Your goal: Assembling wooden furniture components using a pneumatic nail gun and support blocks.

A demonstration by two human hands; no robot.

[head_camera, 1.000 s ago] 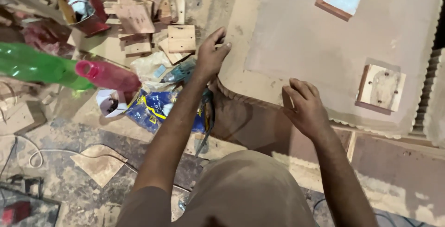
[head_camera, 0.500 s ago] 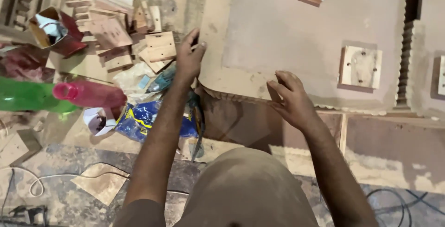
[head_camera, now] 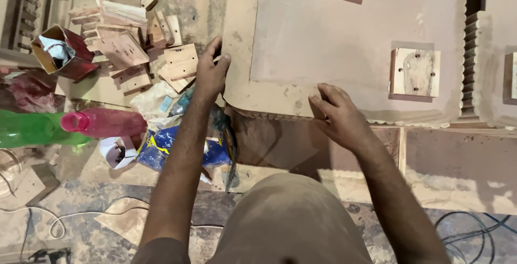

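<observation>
A pale L-shaped wooden strip lies along the left and near edges of a large brown board. My left hand grips the strip's left edge, thumb on top. My right hand holds the strip's near edge at its right end, fingers curled over the scalloped rim. Both hands stay on the same piece.
A pile of small wood offcuts lies left of the board. A pink bottle and a green bottle lie on the floor, beside a blue plastic bag. Two small square blocks sit on the board. Cables run near my knee.
The view has shifted, so the board sits higher and more to the left. Both hands keep hold of the L-shaped strip, and the right hand has slid along its near edge.
</observation>
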